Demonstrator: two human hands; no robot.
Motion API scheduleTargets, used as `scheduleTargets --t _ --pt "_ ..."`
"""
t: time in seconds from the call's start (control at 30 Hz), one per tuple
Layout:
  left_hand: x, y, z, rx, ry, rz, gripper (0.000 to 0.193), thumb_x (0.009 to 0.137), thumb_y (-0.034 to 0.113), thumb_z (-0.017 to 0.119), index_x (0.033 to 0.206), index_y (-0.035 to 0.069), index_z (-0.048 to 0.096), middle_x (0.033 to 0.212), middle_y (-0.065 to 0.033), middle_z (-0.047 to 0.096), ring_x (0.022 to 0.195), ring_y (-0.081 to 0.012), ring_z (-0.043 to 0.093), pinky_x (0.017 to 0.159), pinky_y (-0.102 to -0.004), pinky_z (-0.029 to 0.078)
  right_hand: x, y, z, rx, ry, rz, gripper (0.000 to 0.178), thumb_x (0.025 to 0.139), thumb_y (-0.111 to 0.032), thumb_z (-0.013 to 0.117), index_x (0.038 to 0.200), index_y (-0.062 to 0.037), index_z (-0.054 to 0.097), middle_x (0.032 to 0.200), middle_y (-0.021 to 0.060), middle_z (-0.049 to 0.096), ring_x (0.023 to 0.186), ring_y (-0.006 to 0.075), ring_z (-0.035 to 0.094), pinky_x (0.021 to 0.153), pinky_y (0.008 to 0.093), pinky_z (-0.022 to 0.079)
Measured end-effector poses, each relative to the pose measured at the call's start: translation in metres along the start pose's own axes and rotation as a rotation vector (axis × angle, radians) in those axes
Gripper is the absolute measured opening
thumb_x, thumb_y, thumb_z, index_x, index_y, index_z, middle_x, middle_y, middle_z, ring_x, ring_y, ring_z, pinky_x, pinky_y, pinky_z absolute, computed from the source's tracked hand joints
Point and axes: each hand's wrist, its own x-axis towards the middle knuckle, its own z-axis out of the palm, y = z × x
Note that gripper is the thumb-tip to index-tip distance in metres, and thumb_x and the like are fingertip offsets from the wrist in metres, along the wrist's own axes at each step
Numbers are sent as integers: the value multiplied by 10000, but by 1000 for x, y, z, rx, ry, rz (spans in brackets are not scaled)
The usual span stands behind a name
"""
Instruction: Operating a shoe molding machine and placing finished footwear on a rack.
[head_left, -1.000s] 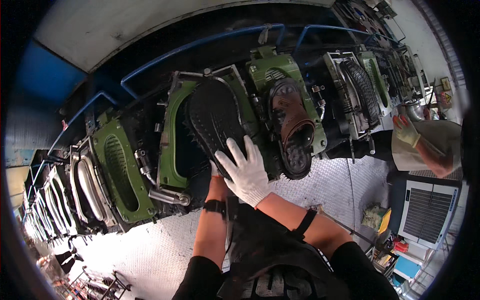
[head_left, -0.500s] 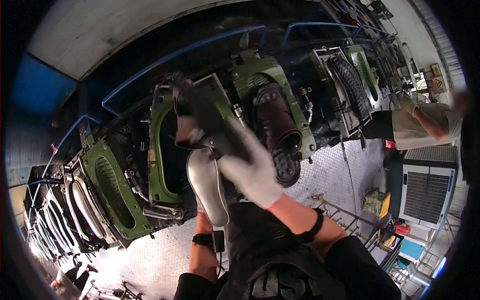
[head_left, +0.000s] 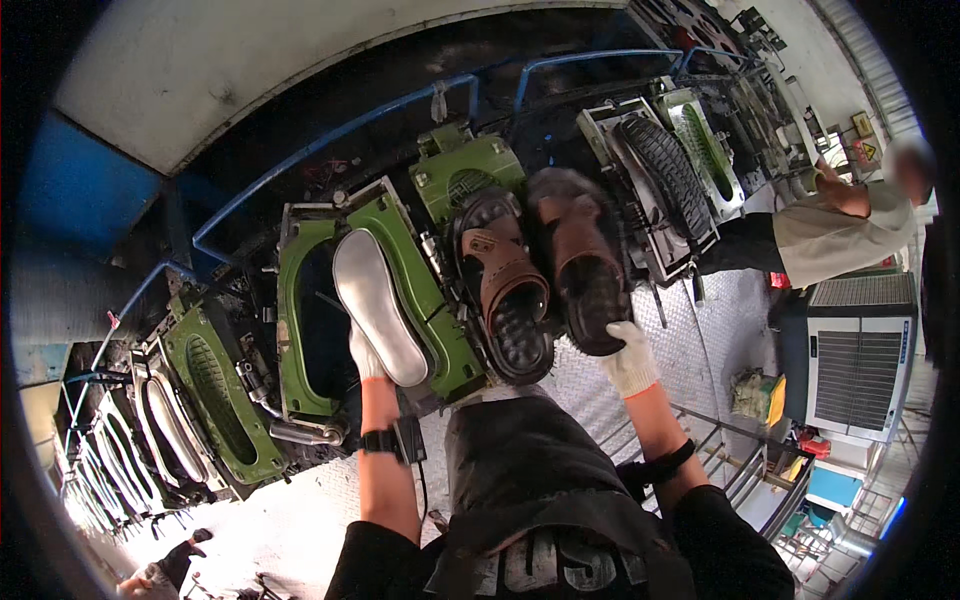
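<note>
Right white-gloved hand [head_left: 629,360]: grip closed round heel of brown-strapped black sandal [head_left: 584,247], at right edge of green metal mould [head_left: 490,154] bearing matching brown sandal [head_left: 494,262] | left white-gloved hand [head_left: 366,354]: beside silver foot-shaped metal last [head_left: 380,306], fingers hidden, grip could not be told

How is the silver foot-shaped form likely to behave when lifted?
Probably stiff: the silver foot-shaped form shows no sag or crease. Its smooth, shiny surface may slip against the gloved left hand. The metallic sheen suggests it could be heavy for its size.
</note>
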Motion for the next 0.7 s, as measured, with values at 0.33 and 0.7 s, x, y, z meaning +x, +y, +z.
scheduleTargets --t 0.33,0.7 --pt "-168 18 181 1462 -401 447 547 862 367 600 1239 -21 522 896 -211 673 855 -354 659 773 -421 517 -14 2 -10 -831 14 -135 607 785 -133 617 1335 40 428 1234 157 569 1109 242 558 954 309 435" --pt "-120 -36 198 1792 -565 801 433 918 270 538 1086 -123 604 994 -295 639 952 -466 600 881 -490 455 -72 -29 -62 -797 -333 287 793 796 -212 715 1425 36 300 1092 124 642 994 176 607 825 329 507"
